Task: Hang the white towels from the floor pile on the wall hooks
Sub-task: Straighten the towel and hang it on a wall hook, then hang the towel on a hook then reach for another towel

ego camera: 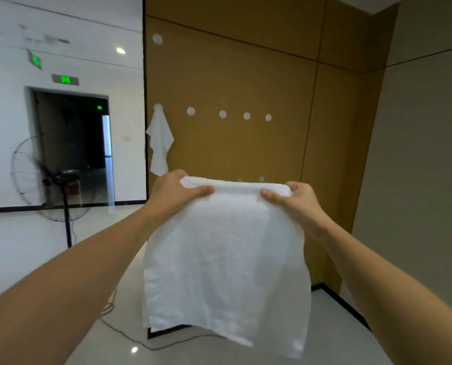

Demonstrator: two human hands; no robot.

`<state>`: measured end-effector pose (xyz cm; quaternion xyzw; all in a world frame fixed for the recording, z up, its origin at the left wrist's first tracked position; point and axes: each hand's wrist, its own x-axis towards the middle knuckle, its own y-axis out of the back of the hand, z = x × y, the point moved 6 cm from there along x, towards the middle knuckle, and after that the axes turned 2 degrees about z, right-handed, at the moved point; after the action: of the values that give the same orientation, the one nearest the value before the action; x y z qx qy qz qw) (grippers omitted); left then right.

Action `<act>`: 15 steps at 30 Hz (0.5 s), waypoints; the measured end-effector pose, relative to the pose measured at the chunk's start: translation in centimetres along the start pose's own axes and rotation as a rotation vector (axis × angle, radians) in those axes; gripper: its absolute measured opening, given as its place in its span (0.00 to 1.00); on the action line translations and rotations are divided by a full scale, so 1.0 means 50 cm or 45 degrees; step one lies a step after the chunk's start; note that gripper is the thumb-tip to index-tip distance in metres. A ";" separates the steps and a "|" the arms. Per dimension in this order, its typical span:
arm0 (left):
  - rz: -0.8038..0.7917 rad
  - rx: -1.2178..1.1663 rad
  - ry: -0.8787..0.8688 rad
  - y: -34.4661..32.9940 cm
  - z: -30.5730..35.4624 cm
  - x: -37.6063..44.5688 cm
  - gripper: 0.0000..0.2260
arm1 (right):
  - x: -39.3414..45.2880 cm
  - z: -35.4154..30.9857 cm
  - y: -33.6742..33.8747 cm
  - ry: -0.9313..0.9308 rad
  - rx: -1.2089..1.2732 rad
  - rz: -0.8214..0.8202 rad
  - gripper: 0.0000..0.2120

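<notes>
Carry step: left hand (177, 192) and right hand (296, 200) each pinching the white towel (225, 259) top edge; next, bunch it onto a free hook (191, 111) beside the hung towel (160, 143).

The towel (227, 248) between the hands is soft white cloth with a fine, matt nap. Beyond it the wall (235, 80) looks like smooth, matt brown wood panel. Below the left hand (177, 193) the floor (22, 241) is pale, glossy tile mirroring a lamp.

Standing fan (51, 180) beside dark doorway (72, 146)
</notes>
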<state>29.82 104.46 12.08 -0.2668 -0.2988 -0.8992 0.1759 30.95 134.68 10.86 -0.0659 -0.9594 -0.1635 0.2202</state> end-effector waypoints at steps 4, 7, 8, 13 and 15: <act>0.200 0.113 0.083 -0.021 -0.071 0.101 0.28 | 0.145 0.055 -0.075 0.041 -0.013 0.045 0.26; 0.248 0.182 0.094 -0.051 -0.120 0.181 0.26 | 0.246 0.097 -0.126 0.089 -0.093 0.094 0.29; 0.265 0.211 0.082 -0.062 -0.137 0.210 0.26 | 0.281 0.111 -0.143 0.108 -0.120 0.112 0.34; 0.328 0.290 0.009 -0.108 -0.234 0.384 0.23 | 0.468 0.159 -0.236 0.192 -0.333 0.207 0.33; 0.345 0.305 -0.017 -0.124 -0.275 0.466 0.22 | 0.555 0.168 -0.277 0.213 -0.407 0.239 0.34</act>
<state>3.19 96.83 13.62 -0.2877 -0.3662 -0.8235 0.3240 0.03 126.05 12.11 -0.1752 -0.8894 -0.2972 0.2999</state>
